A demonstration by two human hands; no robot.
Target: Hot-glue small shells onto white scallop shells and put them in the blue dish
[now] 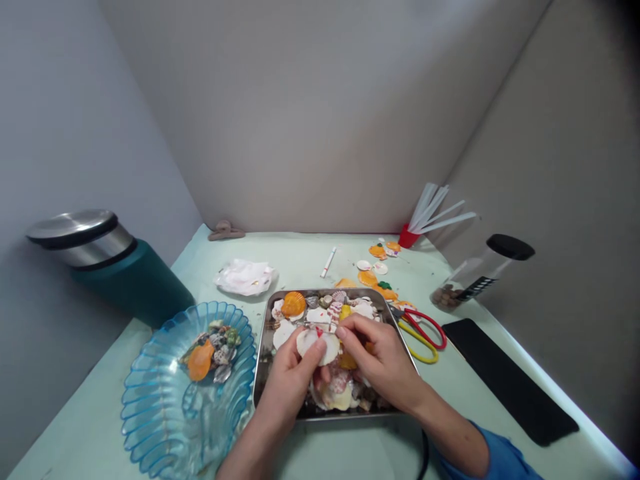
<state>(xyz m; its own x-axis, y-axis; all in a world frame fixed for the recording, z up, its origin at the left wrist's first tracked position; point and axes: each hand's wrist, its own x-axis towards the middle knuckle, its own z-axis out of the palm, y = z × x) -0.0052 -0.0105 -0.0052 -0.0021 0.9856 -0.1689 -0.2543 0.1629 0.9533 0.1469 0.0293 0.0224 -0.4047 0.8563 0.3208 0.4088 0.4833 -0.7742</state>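
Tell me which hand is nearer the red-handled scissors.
Right. The right hand is over the metal tray, just left of the scissors; the left hand is farther left across the tray, holding a white shell.

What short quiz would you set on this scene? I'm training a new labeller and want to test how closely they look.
1. True or false: the blue bowl is empty.
2. What do the left hand and right hand hold over the tray? A) a white shell B) a spoon C) a pen
3. Fill in: the scissors lie to the tray's ___.

Key: 1 false, it holds shells; 2 A; 3 right.
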